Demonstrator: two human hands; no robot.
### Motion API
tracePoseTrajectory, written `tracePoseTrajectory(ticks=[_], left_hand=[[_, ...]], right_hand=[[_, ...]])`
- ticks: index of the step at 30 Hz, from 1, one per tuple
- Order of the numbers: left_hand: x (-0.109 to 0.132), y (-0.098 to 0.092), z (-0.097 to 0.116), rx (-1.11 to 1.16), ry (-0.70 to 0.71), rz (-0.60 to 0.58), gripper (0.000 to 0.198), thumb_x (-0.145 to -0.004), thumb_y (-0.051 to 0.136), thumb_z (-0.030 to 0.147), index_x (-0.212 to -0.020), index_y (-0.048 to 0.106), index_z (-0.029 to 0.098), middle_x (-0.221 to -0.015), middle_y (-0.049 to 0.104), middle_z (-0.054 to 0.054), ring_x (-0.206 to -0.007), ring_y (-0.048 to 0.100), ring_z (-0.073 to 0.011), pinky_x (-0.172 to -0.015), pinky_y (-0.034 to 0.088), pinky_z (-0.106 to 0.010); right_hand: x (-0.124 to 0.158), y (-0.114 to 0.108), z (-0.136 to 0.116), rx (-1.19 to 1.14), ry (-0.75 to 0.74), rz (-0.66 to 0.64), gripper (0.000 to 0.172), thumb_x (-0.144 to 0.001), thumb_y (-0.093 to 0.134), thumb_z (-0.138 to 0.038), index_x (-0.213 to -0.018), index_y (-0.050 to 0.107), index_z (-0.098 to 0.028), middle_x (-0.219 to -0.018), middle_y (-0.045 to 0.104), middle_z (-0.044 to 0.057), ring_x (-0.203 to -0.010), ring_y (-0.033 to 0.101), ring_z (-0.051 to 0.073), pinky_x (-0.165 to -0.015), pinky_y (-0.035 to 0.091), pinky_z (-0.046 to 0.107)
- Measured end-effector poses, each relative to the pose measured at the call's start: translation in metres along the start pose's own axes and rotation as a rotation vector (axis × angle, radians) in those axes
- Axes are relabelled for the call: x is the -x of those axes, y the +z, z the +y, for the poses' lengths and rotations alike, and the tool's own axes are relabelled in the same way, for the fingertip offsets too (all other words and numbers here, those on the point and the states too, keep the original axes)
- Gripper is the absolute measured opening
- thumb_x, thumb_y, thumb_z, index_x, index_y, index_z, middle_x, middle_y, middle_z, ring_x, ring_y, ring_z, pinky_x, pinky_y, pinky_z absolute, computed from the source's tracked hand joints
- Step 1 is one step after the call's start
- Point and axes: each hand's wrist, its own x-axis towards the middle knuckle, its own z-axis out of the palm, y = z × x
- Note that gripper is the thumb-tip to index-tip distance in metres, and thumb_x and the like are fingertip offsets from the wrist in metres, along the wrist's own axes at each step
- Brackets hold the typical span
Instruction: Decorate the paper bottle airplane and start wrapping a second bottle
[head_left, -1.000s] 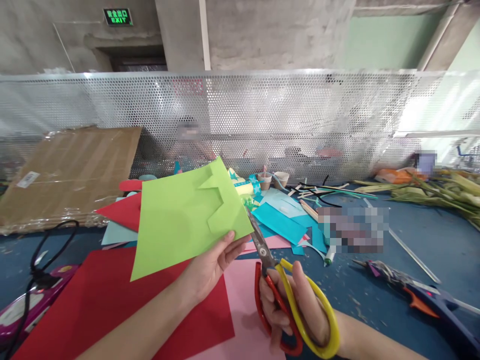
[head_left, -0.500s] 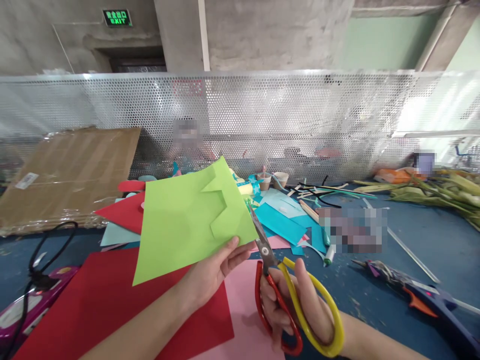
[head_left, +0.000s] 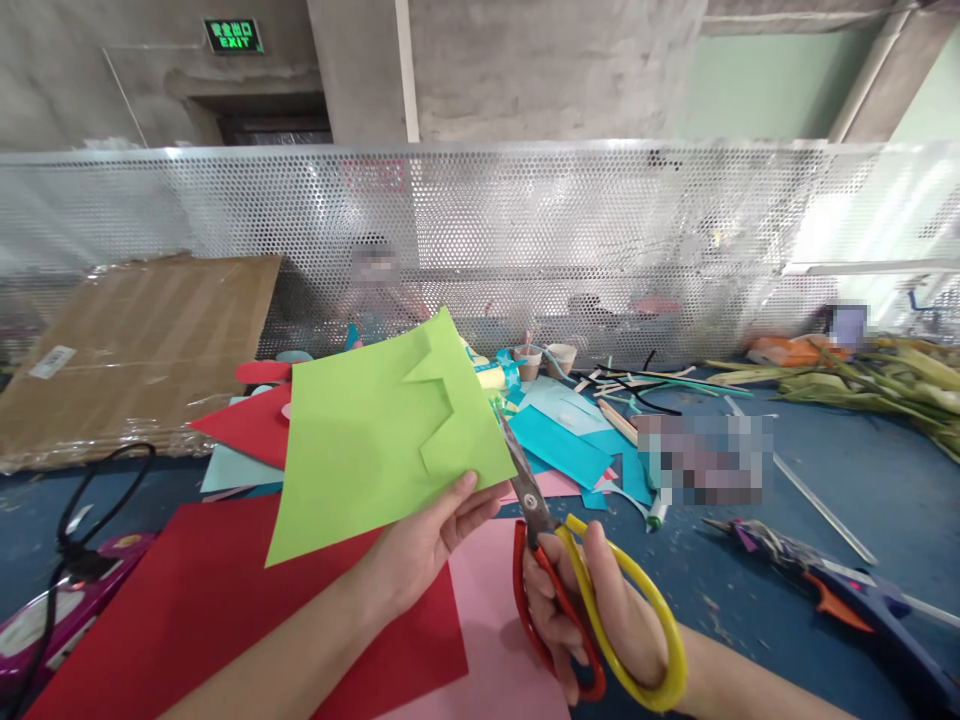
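My left hand (head_left: 435,535) pinches a sheet of lime-green paper (head_left: 360,430) by its lower right edge, thumb on top and fingers beneath. The sheet is held tilted above the table, and jagged cuts run down its right part. Scissors (head_left: 534,500) with one red and one yellow handle are in my right hand (head_left: 592,610), its fingers and thumb through the loops. The blades point up and away at the sheet's right edge, close to my left fingertips. Whether the blades touch the paper is hard to tell.
Red paper (head_left: 225,610) and pink paper (head_left: 495,620) lie beneath my hands. Blue paper pieces (head_left: 559,450) and paper cups (head_left: 561,360) are behind. A glue gun (head_left: 817,575) lies right, a purple power strip (head_left: 82,600) left. Cardboard (head_left: 150,350) leans on the perforated metal screen (head_left: 600,230).
Hardly anything differs. The scissor handles have come slightly closer together, and the green sheet has shifted a touch.
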Motion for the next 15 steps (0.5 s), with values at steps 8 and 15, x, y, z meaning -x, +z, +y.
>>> tracePoseTrajectory(ticks=[8, 15], left_hand=[[0.001, 0.0003, 0.0013, -0.026, 0.014, 0.016, 0.005, -0.077, 0.074, 0.015, -0.079, 0.07, 0.015, -0.095, 0.078, -0.005, -0.097, 0.073, -0.0241, -0.092, 0.057, -0.033], [0.0015, 0.0027, 0.003, -0.033, -0.013, 0.05, 0.007, -0.082, 0.068, 0.011, -0.076, 0.069, 0.014, -0.088, 0.078, -0.004, -0.095, 0.073, -0.0216, -0.091, 0.057, -0.03]], right_hand=[[-0.0007, -0.0017, 0.0024, 0.019, -0.012, 0.014, 0.08, -0.052, 0.032, -0.101, -0.067, 0.037, -0.022, -0.04, 0.035, -0.011, -0.029, 0.029, 0.004, -0.029, 0.038, 0.019], [0.0001, -0.0008, 0.0009, 0.035, 0.0, 0.029, 0.078, -0.058, 0.029, -0.099, -0.067, 0.036, -0.022, -0.041, 0.033, -0.011, -0.03, 0.026, 0.003, -0.029, 0.039, 0.018]])
